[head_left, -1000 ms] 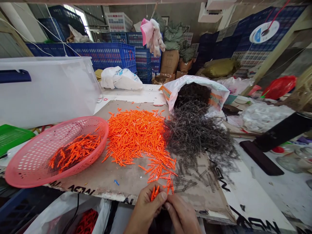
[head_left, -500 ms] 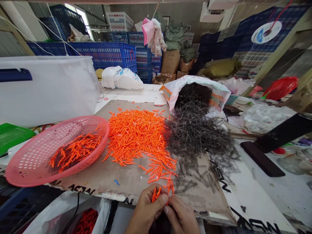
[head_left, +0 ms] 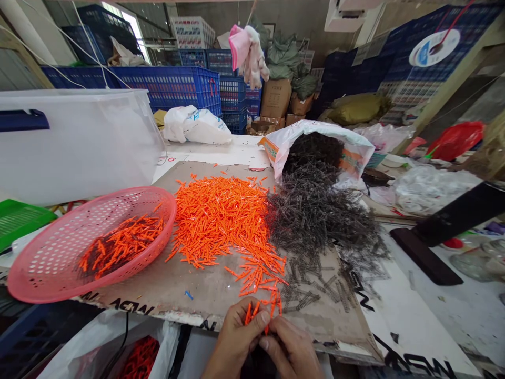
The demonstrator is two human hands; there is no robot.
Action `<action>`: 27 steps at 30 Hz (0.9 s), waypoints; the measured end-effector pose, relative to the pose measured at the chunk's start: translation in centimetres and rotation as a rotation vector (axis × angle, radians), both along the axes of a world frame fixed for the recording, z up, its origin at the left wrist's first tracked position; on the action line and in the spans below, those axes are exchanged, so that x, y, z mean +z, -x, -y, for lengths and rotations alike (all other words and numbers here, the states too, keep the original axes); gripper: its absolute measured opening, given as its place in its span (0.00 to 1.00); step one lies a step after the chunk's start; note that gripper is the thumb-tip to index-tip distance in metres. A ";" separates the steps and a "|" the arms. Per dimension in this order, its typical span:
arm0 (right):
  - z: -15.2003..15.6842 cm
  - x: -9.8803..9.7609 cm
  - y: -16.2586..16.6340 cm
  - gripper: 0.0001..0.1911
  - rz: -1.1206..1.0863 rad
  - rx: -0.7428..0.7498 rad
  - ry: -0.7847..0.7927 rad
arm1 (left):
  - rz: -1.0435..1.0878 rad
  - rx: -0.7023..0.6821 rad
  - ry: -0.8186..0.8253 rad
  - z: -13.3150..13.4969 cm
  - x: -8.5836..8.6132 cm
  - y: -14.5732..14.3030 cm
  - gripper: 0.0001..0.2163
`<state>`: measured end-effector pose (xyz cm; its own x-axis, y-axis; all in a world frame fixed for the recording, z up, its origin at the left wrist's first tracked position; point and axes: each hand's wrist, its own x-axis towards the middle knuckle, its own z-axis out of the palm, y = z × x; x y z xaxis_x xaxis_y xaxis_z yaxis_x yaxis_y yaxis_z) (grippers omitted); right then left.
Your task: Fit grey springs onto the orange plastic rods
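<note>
My left hand (head_left: 240, 337) is closed around several small orange plastic pieces (head_left: 251, 312) at the table's front edge. Right beside it, my right hand (head_left: 290, 342) has its thumb and fingers pinched together; what sits between them is mostly hidden. A few orange pieces lie just past my fingertips. Beyond them spreads a large pile of orange plastic pieces (head_left: 221, 216). To its right, a heap of dark coil springs (head_left: 319, 210) spills from a white sack (head_left: 286, 145), with loose springs scattered toward me.
A pink perforated basket (head_left: 43, 252) holding orange pieces stands at left. Behind it is a translucent plastic bin (head_left: 79, 142). A black stand (head_left: 430, 255) sits at right. Below the table edge, an open white bag (head_left: 90, 337) contains red pieces. Gloves (head_left: 252, 58) hang overhead.
My hands have shifted slightly at the fingertips, and an orange tip now shows between them. The piles and basket are unchanged.
</note>
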<state>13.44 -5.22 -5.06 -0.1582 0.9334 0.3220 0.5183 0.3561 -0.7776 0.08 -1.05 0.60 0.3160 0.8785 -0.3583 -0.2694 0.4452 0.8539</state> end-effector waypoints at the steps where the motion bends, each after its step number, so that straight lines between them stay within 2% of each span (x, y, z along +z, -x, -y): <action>1: 0.0 0.0 0.0 0.13 0.000 -0.001 -0.002 | -0.005 -0.002 0.001 0.0 0.0 0.0 0.20; 17: -0.2 0.1 0.0 0.15 0.004 -0.041 -0.001 | 0.069 0.016 0.045 -0.1 -0.5 -0.3 0.19; 27: -0.2 0.2 0.1 0.11 -0.020 -0.051 0.005 | 0.024 -0.002 0.016 -0.1 -0.8 -0.1 0.18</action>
